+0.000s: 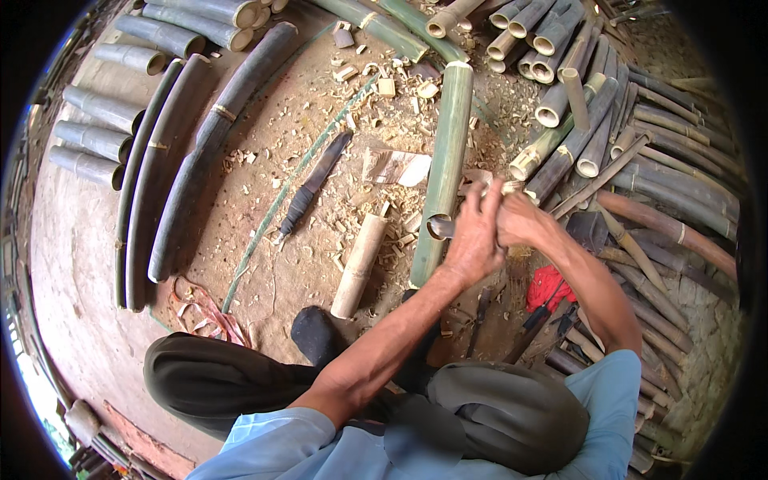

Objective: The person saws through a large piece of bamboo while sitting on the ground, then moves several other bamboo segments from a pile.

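Note:
A long green bamboo tube (pixel 446 152) lies lengthwise in front of me, with a hole cut in its near part. At that hole, a short grey blade-like piece (pixel 445 229) reaches from my left hand (pixel 478 238) into or against the opening. The fingers of that hand are bent and closed around it. My right hand (pixel 524 220) is closed in a fist against the left one, and what it grips is hidden. Something pale (pixel 512 186) shows just beyond the knuckles, its kind unclear. A short pale bamboo piece (pixel 360 264) lies left of the tube.
A knife with a dark wrapped handle (pixel 316 188) lies on the ground among shavings and chips. Long dark bamboo poles (pixel 212 152) lie on the left. Stacked bamboo tubes (pixel 552 40) crowd the right side. A red cloth (pixel 550 290) is beside my right forearm.

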{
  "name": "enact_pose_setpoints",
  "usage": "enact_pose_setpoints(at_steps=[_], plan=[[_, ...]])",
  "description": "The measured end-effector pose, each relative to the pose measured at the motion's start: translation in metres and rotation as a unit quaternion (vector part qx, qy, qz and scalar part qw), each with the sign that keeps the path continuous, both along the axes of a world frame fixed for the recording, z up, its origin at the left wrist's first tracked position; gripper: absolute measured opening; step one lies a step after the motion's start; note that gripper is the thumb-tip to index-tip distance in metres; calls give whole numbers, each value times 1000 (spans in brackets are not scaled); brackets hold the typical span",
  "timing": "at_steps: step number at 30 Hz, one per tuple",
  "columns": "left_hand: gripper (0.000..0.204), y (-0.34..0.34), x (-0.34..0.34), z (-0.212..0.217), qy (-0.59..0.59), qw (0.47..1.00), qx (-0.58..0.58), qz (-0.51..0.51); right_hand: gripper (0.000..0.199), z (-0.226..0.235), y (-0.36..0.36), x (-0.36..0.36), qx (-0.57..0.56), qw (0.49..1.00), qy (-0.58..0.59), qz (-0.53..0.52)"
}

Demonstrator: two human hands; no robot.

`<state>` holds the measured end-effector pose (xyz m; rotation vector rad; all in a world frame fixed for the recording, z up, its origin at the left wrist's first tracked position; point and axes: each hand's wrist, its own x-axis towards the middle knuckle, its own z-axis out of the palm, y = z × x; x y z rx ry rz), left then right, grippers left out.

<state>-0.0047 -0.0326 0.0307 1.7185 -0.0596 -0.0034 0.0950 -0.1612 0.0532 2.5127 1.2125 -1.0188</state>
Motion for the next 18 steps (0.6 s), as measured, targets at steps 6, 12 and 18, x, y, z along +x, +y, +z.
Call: enact_pose_setpoints(at_steps=[6, 12, 18], plan=[[114, 3, -21, 6, 31, 988, 45, -146, 42, -1, -24, -63, 41, 955, 158, -249], [115, 26, -16, -4, 53, 957, 46, -282, 54, 11, 21, -100, 105, 852, 263, -440], [105, 45, 4, 0, 97, 853, 131, -496, 51, -40, 17, -153, 206, 756, 263, -563]])
